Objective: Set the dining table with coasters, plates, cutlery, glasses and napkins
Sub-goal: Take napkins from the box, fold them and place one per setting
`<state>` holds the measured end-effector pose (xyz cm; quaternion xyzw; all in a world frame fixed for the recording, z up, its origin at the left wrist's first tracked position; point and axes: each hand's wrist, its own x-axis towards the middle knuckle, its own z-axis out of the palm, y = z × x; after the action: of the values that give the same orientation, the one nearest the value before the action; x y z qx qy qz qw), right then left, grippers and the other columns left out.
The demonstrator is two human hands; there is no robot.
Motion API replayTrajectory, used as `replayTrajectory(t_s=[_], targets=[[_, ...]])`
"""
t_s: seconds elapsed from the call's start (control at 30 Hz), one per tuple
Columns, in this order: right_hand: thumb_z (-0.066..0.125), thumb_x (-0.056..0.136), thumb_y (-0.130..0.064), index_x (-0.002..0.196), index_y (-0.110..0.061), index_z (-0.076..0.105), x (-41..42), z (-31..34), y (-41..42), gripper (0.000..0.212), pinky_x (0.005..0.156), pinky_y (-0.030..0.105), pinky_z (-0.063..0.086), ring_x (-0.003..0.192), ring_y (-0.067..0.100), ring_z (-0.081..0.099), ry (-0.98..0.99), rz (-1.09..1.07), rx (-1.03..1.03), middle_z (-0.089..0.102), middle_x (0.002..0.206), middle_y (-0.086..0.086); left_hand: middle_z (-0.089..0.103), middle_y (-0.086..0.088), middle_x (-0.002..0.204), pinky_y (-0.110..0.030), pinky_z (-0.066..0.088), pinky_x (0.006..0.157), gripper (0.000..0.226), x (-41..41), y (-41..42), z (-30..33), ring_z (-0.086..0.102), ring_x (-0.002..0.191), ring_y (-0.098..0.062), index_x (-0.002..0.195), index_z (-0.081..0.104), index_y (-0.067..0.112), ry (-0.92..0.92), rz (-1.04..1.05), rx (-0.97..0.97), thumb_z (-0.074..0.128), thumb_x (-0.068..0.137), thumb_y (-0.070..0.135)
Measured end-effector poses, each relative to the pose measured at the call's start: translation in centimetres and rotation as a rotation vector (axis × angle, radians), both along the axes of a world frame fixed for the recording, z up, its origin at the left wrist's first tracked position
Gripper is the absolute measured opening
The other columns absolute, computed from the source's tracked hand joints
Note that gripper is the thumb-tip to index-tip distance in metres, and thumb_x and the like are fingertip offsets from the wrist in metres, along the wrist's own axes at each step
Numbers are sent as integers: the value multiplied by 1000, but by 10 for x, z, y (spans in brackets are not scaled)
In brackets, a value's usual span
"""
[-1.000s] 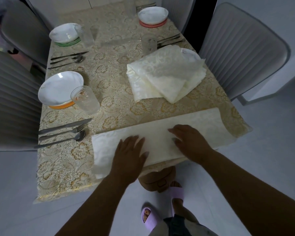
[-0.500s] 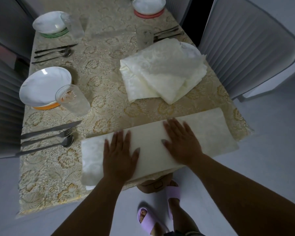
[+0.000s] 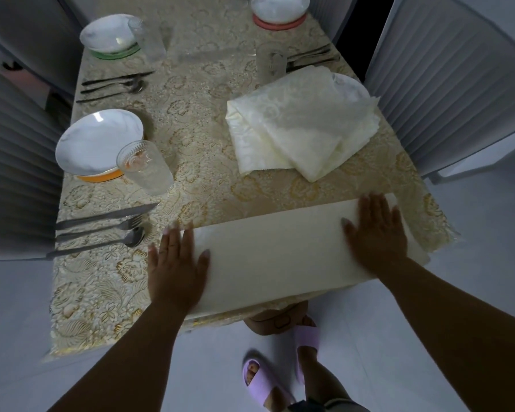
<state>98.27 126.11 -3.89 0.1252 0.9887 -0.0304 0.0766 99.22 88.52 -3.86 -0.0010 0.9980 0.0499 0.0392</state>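
Note:
A long cream napkin, folded into a strip, lies across the near end of the table. My left hand presses flat on its left end and my right hand presses flat on its right end, fingers straight. A stack of folded cream napkins covers a white plate at the right. On the left a white plate sits on an orange coaster, beside a glass and a knife, fork and spoon.
Further back are a plate on a green coaster with a glass, a plate on a red coaster, another glass and two more cutlery sets. Grey chairs flank the table. My slippered feet stand below its edge.
Both hands have slid apart along the folded napkin, from its middle out to its two ends, smoothing it flat. The camera has shifted a little.

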Motion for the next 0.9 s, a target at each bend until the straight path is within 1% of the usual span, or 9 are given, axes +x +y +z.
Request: replayTrajectory(t_s=[0.07,0.13,0.2,0.33,0.43,0.53,0.67,0.8,0.9], targets=[[-8,84,-68,151,-7,8,3,0,-35,92,119,44,2,147,25,4,63,39,-24,9,159,14,1,-7,161,-48,-1,119,77,-1,0,1,-4,148,-23,154,-2,25,-15,3,-13,-2,89,64],[3,90,-66,147,-2,26,10,-2,-83,89,116,47,12,143,32,24,139,204,-90,29,152,19,-3,-6,161,-46,-4,119,77,-1,-1,0,-7,148,-22,154,-6,26,-27,-4,-33,-6,87,65],[13,92,-64,146,-5,33,17,-6,-130,82,113,47,14,140,33,30,166,390,-148,35,150,18,-1,-7,162,-45,-4,118,78,0,-2,-1,-6,148,-23,154,-3,24,-26,-14,-39,-5,88,64],[30,88,-63,146,-11,36,20,-10,-166,78,113,48,15,141,29,30,177,525,-126,33,152,15,20,-13,158,-46,10,119,81,5,-8,-1,16,147,-30,152,22,13,6,63,69,10,90,63],[25,88,-67,148,-12,32,18,-11,-153,82,113,50,15,143,28,26,153,463,-101,31,153,15,47,-24,138,-52,36,104,81,14,-9,2,44,126,-41,140,40,1,96,249,139,38,88,63],[14,88,-71,149,-12,28,17,-10,-148,86,114,51,15,144,27,22,103,441,-97,28,154,14,52,-26,125,-50,37,94,83,17,0,22,47,115,-42,131,44,-2,48,522,183,64,79,59],[21,87,-70,150,-12,26,18,-8,-148,85,114,50,15,145,26,20,101,444,-99,26,155,14,62,-16,112,-44,42,91,75,8,-8,35,60,105,-36,118,48,2,-175,691,264,69,75,60],[25,87,-69,150,-13,26,18,-7,-148,84,114,49,14,145,26,20,123,438,-107,27,154,14,67,-16,107,-33,47,76,49,2,-20,46,62,91,-31,114,63,2,-302,610,552,73,81,37],[24,87,-69,150,-14,24,18,-7,-150,84,114,48,10,146,25,18,128,440,-92,25,155,13,67,-17,101,-36,51,76,39,-3,-22,63,62,84,-29,109,66,-2,-302,639,725,76,80,22]])
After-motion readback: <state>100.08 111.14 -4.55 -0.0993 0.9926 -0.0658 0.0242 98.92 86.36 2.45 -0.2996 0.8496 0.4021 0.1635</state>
